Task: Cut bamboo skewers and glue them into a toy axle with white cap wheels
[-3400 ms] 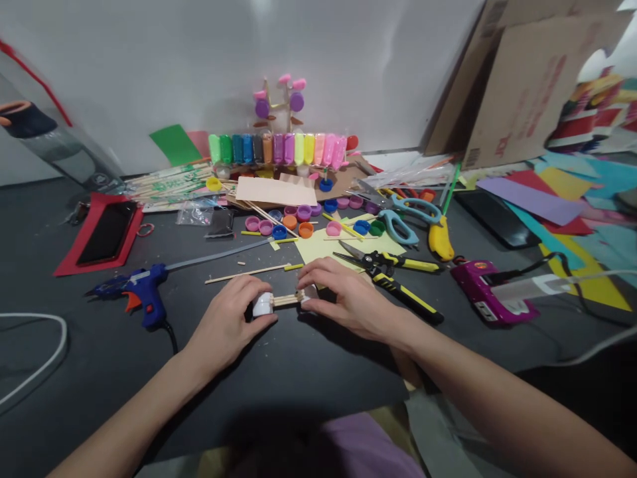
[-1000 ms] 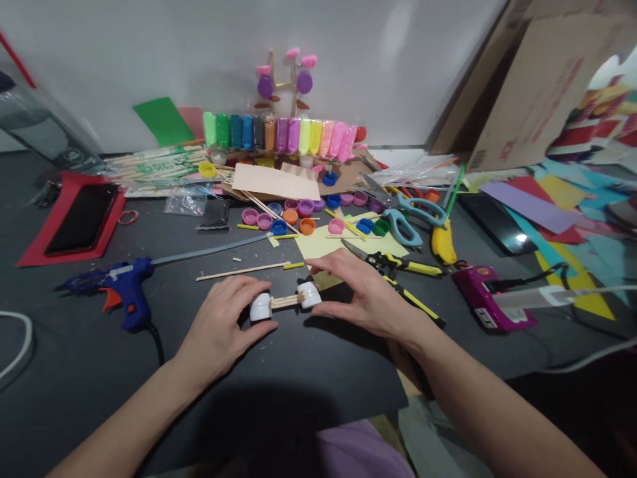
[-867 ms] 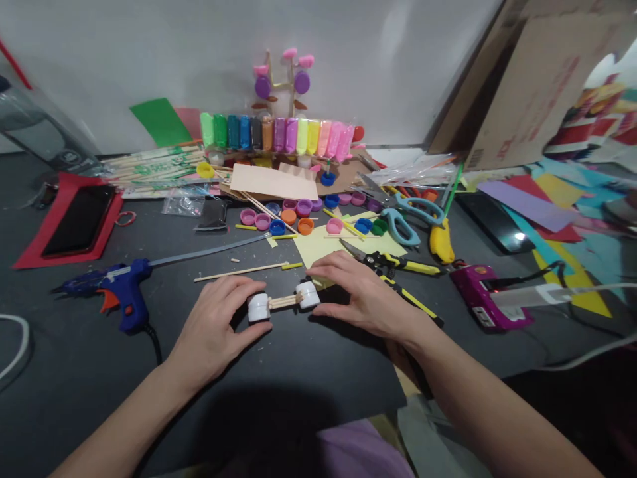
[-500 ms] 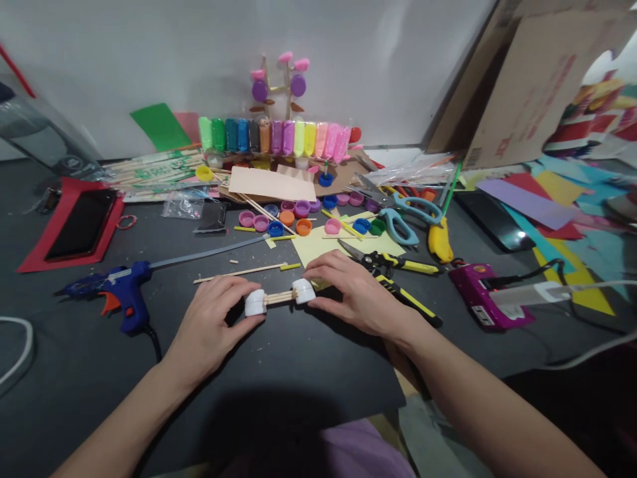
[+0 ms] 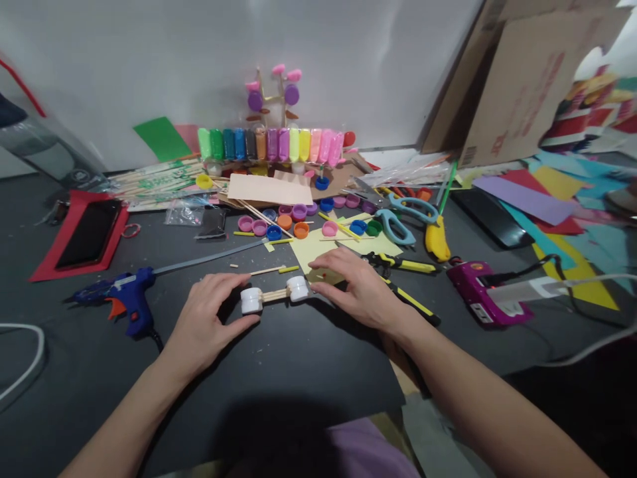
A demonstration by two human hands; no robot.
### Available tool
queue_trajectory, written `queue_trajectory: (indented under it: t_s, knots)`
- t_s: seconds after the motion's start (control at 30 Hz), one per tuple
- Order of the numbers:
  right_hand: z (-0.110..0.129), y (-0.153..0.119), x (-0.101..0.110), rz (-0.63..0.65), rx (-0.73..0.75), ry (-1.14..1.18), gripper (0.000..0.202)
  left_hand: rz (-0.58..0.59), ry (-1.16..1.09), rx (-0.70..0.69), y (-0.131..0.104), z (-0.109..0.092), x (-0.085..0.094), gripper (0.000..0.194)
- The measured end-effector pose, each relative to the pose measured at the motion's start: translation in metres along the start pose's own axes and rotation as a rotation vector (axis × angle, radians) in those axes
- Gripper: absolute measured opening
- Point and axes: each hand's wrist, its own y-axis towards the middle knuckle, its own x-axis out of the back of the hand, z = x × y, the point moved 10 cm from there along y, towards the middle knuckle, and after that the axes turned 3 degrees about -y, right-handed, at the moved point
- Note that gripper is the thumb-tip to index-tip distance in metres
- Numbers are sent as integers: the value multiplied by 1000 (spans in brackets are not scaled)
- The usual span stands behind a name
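A small piece made of white bottle caps joined by thin wooden sticks [image 5: 275,295] lies on the black work surface in front of me. My left hand [image 5: 203,324] is at its left end, thumb and fingers parted around the white caps [image 5: 251,300] without a visible grip. Beyond the other end, my right hand [image 5: 354,287] rests with its fingers apart, just right of the second pair of white caps [image 5: 298,289]. Behind the piece lie a wooden stick [image 5: 266,271] and a short yellow stick [image 5: 288,269].
A blue glue gun [image 5: 134,302] lies at left. Yellow-and-black pliers [image 5: 405,264] sit beside my right hand, with blue-handled scissors [image 5: 398,229] behind. Coloured bottle caps [image 5: 301,230] are scattered at the back. A purple power adapter [image 5: 482,295] stands at right.
Both hands have loosened from the piece; the fingers now stand apart from the caps. The piece lies flatter on the surface. My view has shifted slightly.
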Motion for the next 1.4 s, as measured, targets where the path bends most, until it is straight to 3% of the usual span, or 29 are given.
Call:
queue_trajectory:
  t_s: [0.23,0.4,0.63,0.9,1.1,1.27,1.4]
  knots:
    - [8,1,-7,58,69,26,29,23,-51,38,3,-3,-2,26]
    - [10,4,-9,48,84,100,20,-22,-148,113,3,-4,7,29]
    - [25,5,20,-26,24,309,12,-43,-387,309,-1,-6,30,43]
    - [48,-3,49,-67,-61,379,16,-36,-662,447,-14,-18,34,49]
    - [57,-6,57,-45,-101,364,19,-58,-717,444,-20,-25,40,49]
    - [59,-4,48,30,-40,375,20,-75,-463,297,-18,-32,49,45]
    - [47,-3,32,76,3,275,20,-92,-329,239,-16,-31,42,36]
